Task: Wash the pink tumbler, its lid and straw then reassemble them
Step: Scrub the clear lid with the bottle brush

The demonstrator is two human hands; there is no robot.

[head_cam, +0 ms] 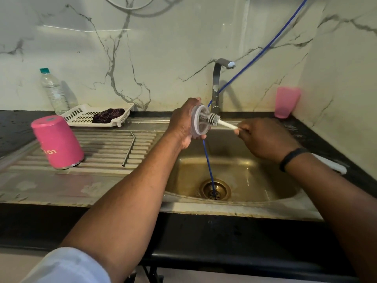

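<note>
Scrubbing the lid [199, 124] over the sink [240, 176], both forearms reaching in from the near edge. My left hand [183, 123] curls round the lid's rim, holding it on edge, its face turned right toward the other hand. My right hand [263, 139] has its grip closed on the white handle of the brush [214, 119]. Brush long axis runs roughly level, right to left, bristle end touching the lid's inner face. So the lid lies straight left of my right hand, in line with the handle; I judge the next stroke is push or twist along that axis while the left hand holds firm. A blue hose [208, 160] hangs below the lid into the drain.

Left of the sink on the ribbed drainboard [106, 148]: pink tumbler [58, 142] standing upside down, near it the metal straw [129, 149] lying with its long axis pointing away from me, bent end far. Both are nearer my left hand. Not reassembled yet; tumbler and straw look parked, can't tell if washed.

Farther back: white tray [81, 115] with a dark cloth [108, 115], clear bottle [54, 91], tap [218, 84], and a pink cup [286, 103] on the worktop [318, 137] at the far right corner.
</note>
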